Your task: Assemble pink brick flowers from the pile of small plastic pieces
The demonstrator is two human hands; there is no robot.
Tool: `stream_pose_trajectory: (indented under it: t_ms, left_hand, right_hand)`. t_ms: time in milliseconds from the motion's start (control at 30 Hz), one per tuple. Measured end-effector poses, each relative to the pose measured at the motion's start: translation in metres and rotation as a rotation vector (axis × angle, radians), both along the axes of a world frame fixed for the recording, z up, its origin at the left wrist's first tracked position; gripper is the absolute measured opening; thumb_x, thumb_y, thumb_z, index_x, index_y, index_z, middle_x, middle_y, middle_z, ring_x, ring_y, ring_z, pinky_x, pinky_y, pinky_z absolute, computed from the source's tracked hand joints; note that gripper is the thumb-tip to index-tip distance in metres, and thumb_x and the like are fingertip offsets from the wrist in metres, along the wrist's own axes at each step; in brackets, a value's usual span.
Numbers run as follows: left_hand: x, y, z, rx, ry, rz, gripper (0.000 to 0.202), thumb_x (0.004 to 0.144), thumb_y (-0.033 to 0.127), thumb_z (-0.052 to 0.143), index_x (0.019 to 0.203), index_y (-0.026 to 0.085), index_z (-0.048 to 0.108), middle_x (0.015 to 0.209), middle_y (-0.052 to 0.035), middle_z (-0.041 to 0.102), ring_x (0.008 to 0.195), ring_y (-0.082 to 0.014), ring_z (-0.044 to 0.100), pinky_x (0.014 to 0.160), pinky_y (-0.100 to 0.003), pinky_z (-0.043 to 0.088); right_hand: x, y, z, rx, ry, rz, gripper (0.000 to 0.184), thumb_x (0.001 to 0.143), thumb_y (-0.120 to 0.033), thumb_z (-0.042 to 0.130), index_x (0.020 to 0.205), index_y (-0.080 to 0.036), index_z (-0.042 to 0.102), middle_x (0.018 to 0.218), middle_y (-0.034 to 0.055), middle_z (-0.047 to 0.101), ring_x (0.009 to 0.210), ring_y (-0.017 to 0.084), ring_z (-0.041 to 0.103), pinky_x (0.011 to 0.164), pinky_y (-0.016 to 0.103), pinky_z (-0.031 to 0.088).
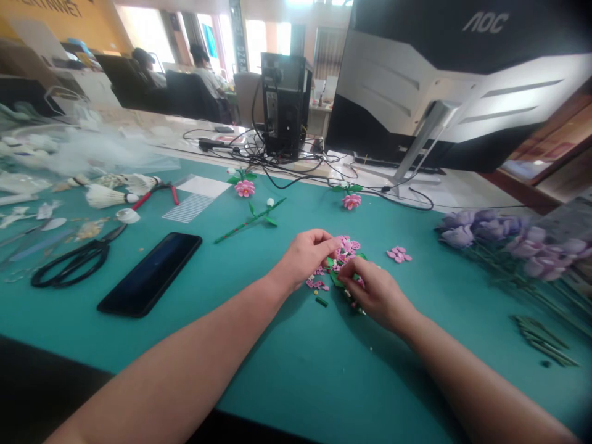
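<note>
My left hand (pixel 308 254) is curled, its fingertips pinched at a heap of small pink flower pieces (pixel 348 246) on the teal mat (pixel 287 370). My right hand (pixel 377 291) is closed round green pieces with pink bits (pixel 337 277), just below the heap. What the left fingers pinch is too small to name. Loose pink bits (pixel 317 284) and a short green piece (pixel 321 301) lie beside my hands. A flat pink flower part (pixel 398 253) lies to the right.
A green stem with a white bud (pixel 250 220) and two finished pink flowers (pixel 245 188) (pixel 351 200) lie further back. A phone (pixel 150 272), scissors (pixel 76 259) and shuttlecocks (pixel 104 196) are left. Purple flowers (pixel 504 237) and green stems (pixel 546 339) are right. Monitor (pixel 462 92) behind; people sit far back.
</note>
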State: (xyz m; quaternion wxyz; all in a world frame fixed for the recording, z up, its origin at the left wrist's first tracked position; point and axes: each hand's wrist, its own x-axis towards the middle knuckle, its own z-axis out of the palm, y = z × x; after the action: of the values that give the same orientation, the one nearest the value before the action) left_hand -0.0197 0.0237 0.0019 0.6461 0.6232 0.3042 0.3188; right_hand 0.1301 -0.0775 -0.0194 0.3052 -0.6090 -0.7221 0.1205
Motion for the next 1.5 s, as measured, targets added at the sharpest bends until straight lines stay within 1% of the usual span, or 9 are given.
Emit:
stream_pose_trajectory:
  t_ms: [100,267,367,500,600,733,933,1100,1500]
  left_hand:
    - [0.000,-0.001,0.000,0.000,0.015,-0.020,0.020,0.078,0.034,0.061,0.075,0.015,0.060,0.069,-0.0002,0.061,0.052,-0.0057,0.045,0.051,-0.021,0.037]
    - [0.000,-0.002,0.000,-0.009,0.078,-0.034,0.021,0.077,0.036,0.064,0.077,0.015,0.062,0.069,-0.0009,0.061,0.053,-0.0069,0.048,0.050,-0.021,0.037]
    - [0.000,-0.002,-0.002,0.005,0.098,-0.050,0.024,0.076,0.038,0.064,0.079,0.015,0.063,0.068,-0.0009,0.060,0.054,-0.0079,0.050,0.051,-0.022,0.039]
    - [0.001,-0.002,-0.005,0.020,0.091,-0.066,0.026,0.077,0.040,0.063,0.081,0.014,0.066,0.068,-0.0009,0.060,0.057,-0.0083,0.049,0.055,-0.023,0.041]
    - [0.001,-0.002,-0.004,0.020,0.089,-0.086,0.027,0.077,0.040,0.064,0.081,0.014,0.066,0.069,-0.0013,0.060,0.058,-0.0088,0.050,0.056,-0.023,0.042]
    - [0.000,-0.004,-0.002,-0.004,0.084,-0.104,0.025,0.076,0.038,0.065,0.079,0.013,0.066,0.070,-0.0024,0.061,0.060,-0.0096,0.053,0.059,-0.024,0.045]
    - [0.001,-0.008,0.000,-0.029,0.076,-0.081,0.019,0.076,0.031,0.067,0.080,0.013,0.065,0.072,-0.0023,0.063,0.060,-0.0078,0.055,0.061,-0.022,0.047]
    - [0.003,-0.009,-0.001,-0.050,0.087,-0.080,0.019,0.078,0.031,0.065,0.082,0.013,0.061,0.076,-0.0046,0.066,0.065,-0.0113,0.062,0.067,-0.026,0.052]
    - [0.003,-0.013,-0.002,0.134,0.216,-0.076,0.020,0.077,0.028,0.063,0.091,0.014,0.068,0.074,-0.0057,0.070,0.072,-0.0170,0.067,0.063,-0.026,0.053]
  right_hand:
    - [0.004,0.002,0.001,-0.048,0.257,-0.101,0.004,0.082,-0.024,0.058,0.078,-0.021,0.057,0.078,-0.0003,0.064,0.072,0.015,0.058,0.066,0.028,0.044]
    - [0.005,0.005,0.010,-0.143,0.632,-0.173,0.016,0.072,-0.033,0.068,0.075,-0.018,0.061,0.069,0.0002,0.062,0.060,0.013,0.054,0.056,0.026,0.044]
    - [0.004,0.006,0.015,-0.181,0.721,-0.199,0.022,0.070,-0.037,0.071,0.075,-0.018,0.062,0.067,0.0003,0.062,0.056,0.011,0.052,0.051,0.025,0.043]
    - [0.003,0.007,0.016,-0.119,0.801,-0.178,0.025,0.067,-0.038,0.074,0.078,-0.018,0.061,0.070,-0.0001,0.062,0.061,0.012,0.056,0.055,0.025,0.046]
    - [0.005,0.008,0.014,-0.080,0.805,-0.140,0.025,0.070,-0.036,0.072,0.086,-0.020,0.064,0.078,0.0015,0.066,0.071,0.014,0.060,0.063,0.027,0.050]
    - [0.007,0.009,0.012,-0.050,0.746,-0.167,0.018,0.073,-0.035,0.070,0.082,-0.020,0.066,0.079,0.0015,0.066,0.073,0.015,0.060,0.068,0.030,0.050]
    - [0.008,0.010,0.009,-0.049,0.801,-0.148,0.017,0.073,-0.034,0.070,0.081,-0.020,0.065,0.076,0.0008,0.065,0.071,0.014,0.059,0.067,0.029,0.049]
    - [0.007,0.009,0.008,-0.012,0.784,-0.167,0.015,0.072,-0.032,0.070,0.078,-0.019,0.067,0.078,0.0016,0.065,0.071,0.014,0.058,0.066,0.029,0.048]
    - [0.003,0.010,0.004,0.015,0.775,-0.151,0.013,0.073,-0.031,0.072,0.077,-0.020,0.065,0.074,0.0006,0.064,0.069,0.014,0.058,0.064,0.029,0.047]
